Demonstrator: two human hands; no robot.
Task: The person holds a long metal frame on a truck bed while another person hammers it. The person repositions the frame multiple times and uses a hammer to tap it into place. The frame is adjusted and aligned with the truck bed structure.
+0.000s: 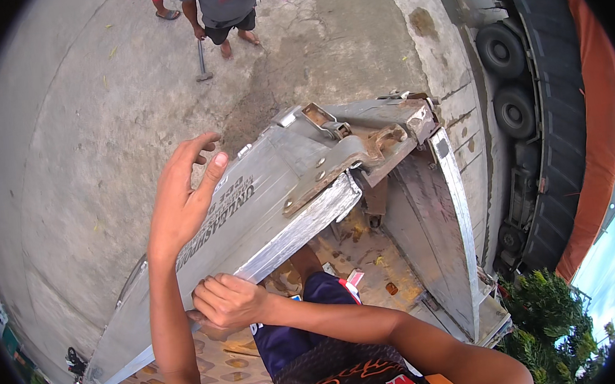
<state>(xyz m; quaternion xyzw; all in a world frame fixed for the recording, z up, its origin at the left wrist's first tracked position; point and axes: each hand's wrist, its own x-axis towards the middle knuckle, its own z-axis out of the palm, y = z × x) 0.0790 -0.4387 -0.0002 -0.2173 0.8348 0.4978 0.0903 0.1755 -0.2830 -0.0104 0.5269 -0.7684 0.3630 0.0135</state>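
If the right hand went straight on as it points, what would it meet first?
Likely the left forearm, next in line beyond the right hand; depth is unclear, so it might pass underneath.

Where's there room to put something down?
Concrete left of the long-handled hammer, beyond the metal panel, looks mostly bare. It's crowded around the rusty bracket and along the panel's near edge, where the right hand grips.

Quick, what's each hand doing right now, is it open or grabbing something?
Left hand: open, holding nothing.
Right hand: closed on the edge of the grey metal panel.
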